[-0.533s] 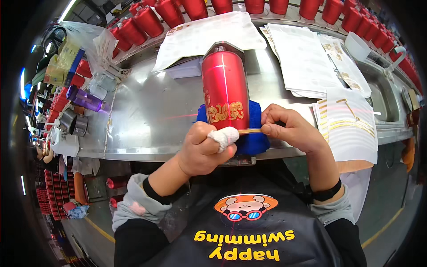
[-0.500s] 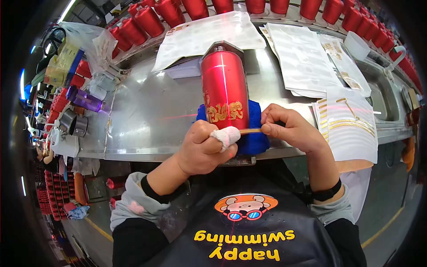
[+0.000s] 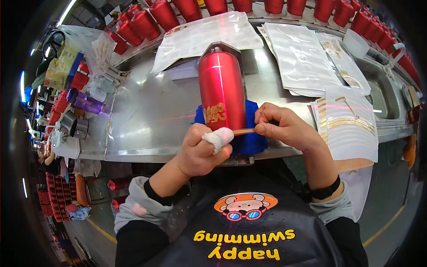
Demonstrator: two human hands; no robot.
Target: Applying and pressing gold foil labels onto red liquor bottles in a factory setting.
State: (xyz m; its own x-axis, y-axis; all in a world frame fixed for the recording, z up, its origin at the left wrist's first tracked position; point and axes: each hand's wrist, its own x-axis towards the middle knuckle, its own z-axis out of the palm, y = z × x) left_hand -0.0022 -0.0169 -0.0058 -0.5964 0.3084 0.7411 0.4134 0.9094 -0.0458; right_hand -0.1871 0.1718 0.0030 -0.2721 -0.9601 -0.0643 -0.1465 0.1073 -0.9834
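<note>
A red metal bottle (image 3: 221,86) lies with its neck pointing away from me, on a blue cloth (image 3: 253,142). A gold dragon-like pattern (image 3: 215,113) shows near its close end, toward the left side. My left hand (image 3: 199,153) is closed by that end, with a white wrap (image 3: 218,139) on a finger. A narrow gold strip (image 3: 243,131) runs from under the wrapped finger across to my right hand (image 3: 289,129). Thumb and forefinger of the right hand pinch its outer end. The left fingertips are hidden. A red light line falls along the bottle.
Sheets of white paper (image 3: 302,58) lie at the right, with another stack bearing gold strips (image 3: 347,138) in front. A sink (image 3: 383,99) stands far right. Red bottles (image 3: 187,11) line the back. A purple bottle (image 3: 84,101) and plastic bags (image 3: 91,42) are at the left.
The bottle has turned, so its gold pattern sits further left and less of it shows. Both hands and the strip have shifted slightly left. The row of bottles at the back has moved along.
</note>
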